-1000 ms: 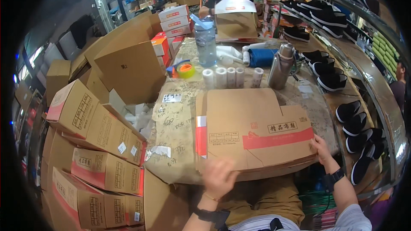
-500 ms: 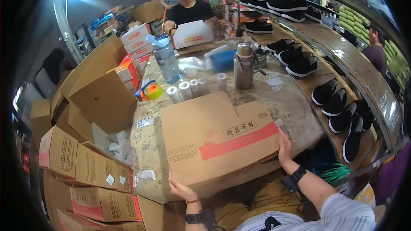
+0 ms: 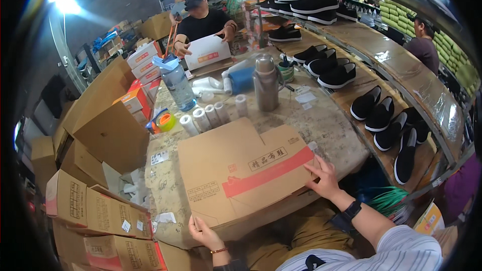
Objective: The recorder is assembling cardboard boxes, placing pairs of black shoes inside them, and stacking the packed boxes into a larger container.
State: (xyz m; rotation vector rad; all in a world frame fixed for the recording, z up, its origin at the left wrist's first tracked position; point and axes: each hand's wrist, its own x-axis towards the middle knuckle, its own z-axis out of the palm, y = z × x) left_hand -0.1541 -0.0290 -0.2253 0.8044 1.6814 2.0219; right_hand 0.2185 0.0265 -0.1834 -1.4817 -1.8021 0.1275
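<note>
A flattened cardboard carton (image 3: 228, 153) with a red band lies over the near part of the table, its front edge reaching toward me. At its near-left corner, my left hand (image 3: 204, 232) is closed on the edge between thumb and fingers. My right hand (image 3: 324, 176) grips the right edge, thumb over the red band's end; its fingers are partly hidden by the board. Beyond the carton's far edge stand several white rolls (image 3: 212, 115) and a metal thermos flask (image 3: 266, 84).
On the table (image 3: 341, 133) are a water jug (image 3: 175, 88) and tape rolls (image 3: 165, 120). Cartons (image 3: 113, 211) stack at left. Racks at right hold black shoes (image 3: 337, 74). A co-worker (image 3: 205, 22) across the table holds a white box (image 3: 207, 53).
My right hand has shifted along the carton's right edge, with its thumb now on top. The left hand keeps its corner. The co-worker's hands now show on the white box.
</note>
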